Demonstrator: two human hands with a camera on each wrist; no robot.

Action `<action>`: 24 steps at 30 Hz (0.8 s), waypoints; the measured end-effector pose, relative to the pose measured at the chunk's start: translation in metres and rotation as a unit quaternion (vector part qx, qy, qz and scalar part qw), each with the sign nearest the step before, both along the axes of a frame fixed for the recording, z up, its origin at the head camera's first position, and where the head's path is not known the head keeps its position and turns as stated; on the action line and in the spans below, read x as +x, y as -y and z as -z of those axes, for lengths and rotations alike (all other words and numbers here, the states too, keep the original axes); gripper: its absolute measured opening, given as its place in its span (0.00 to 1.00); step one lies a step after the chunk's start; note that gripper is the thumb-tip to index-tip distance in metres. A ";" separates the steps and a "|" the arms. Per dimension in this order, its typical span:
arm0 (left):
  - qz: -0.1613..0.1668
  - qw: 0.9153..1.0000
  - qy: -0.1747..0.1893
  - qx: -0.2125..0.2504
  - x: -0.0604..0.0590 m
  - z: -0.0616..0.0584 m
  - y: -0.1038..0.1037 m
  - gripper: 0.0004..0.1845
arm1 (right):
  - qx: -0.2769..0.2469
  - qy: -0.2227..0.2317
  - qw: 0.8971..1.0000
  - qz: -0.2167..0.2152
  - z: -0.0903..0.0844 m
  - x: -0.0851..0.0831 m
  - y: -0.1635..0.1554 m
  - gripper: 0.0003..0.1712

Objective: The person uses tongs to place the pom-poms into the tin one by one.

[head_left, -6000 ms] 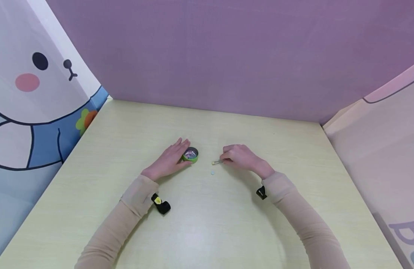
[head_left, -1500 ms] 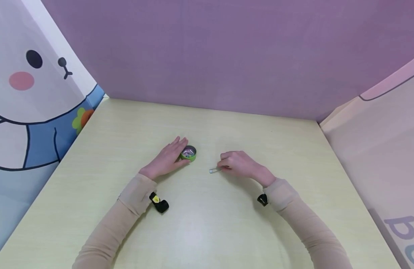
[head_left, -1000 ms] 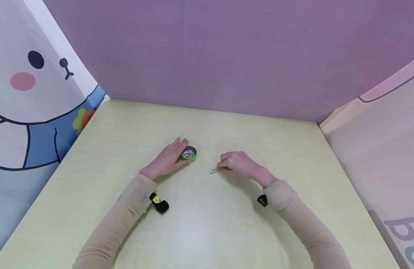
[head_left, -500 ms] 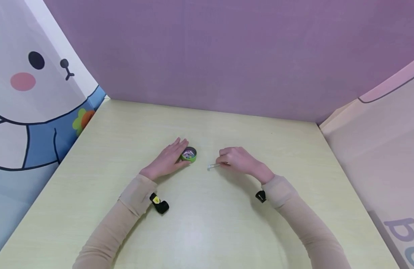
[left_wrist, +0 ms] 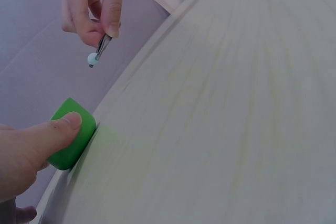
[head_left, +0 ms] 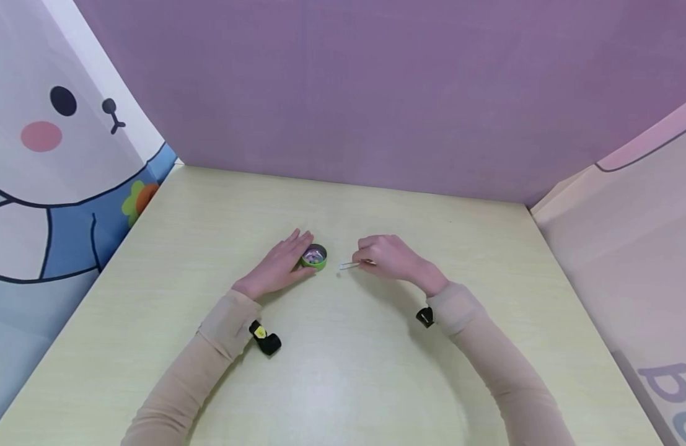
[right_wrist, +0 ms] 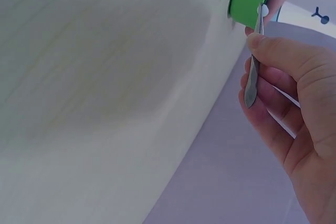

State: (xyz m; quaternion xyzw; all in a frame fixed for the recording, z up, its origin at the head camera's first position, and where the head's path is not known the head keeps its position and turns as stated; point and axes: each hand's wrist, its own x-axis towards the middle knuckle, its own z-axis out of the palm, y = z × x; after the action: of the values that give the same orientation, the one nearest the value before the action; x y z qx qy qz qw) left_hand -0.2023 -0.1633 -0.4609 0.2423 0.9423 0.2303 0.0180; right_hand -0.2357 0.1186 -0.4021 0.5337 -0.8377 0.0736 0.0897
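A small round green tin (head_left: 315, 265) stands on the table, with pinkish, shiny contents visible inside; I cannot tell what they are. My left hand (head_left: 278, 263) holds it from the left, the thumb along its near side and the fingers along its far side. In the left wrist view the thumb lies on the tin's green wall (left_wrist: 84, 137). Just right of the tin, my right hand (head_left: 395, 257) pinches metal tweezers (right_wrist: 251, 85). Their tips grip a pale bluish bead (left_wrist: 93, 59) above the table, apart from the tin.
The pale wooden table (head_left: 331, 371) reaches back to a purple panel (head_left: 348, 93). A panel with a cartoon figure (head_left: 86, 161) borders it on the left, a pale panel (head_left: 627, 248) on the right. Black wrist cameras hang at both cuffs.
Earlier, the bead lay on the table and the tweezers came down to it. Now it is lifted in the tips, and my right hand has moved back and left towards the tin. My left hand stays.
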 end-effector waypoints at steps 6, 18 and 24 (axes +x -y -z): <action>-0.001 1.000 0.000 -0.001 0.001 -0.001 0.000 0.44 | -0.003 0.002 1.000 -0.005 -0.003 -0.003 0.006 0.04; -0.006 1.000 -0.007 -0.001 0.002 -0.003 0.001 0.44 | -0.009 0.004 1.000 -0.015 -0.010 -0.013 0.020 0.03; -0.005 1.000 -0.002 -0.003 0.002 -0.003 0.000 0.44 | -0.002 0.007 1.000 -0.014 -0.013 -0.017 0.026 0.03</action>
State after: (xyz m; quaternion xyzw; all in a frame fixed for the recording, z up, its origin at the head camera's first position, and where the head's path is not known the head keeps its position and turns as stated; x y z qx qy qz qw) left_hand -0.2004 -0.1638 -0.4582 0.2381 0.9441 0.2273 0.0161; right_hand -0.2522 0.0926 -0.3891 0.5446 -0.8306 0.0800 0.0843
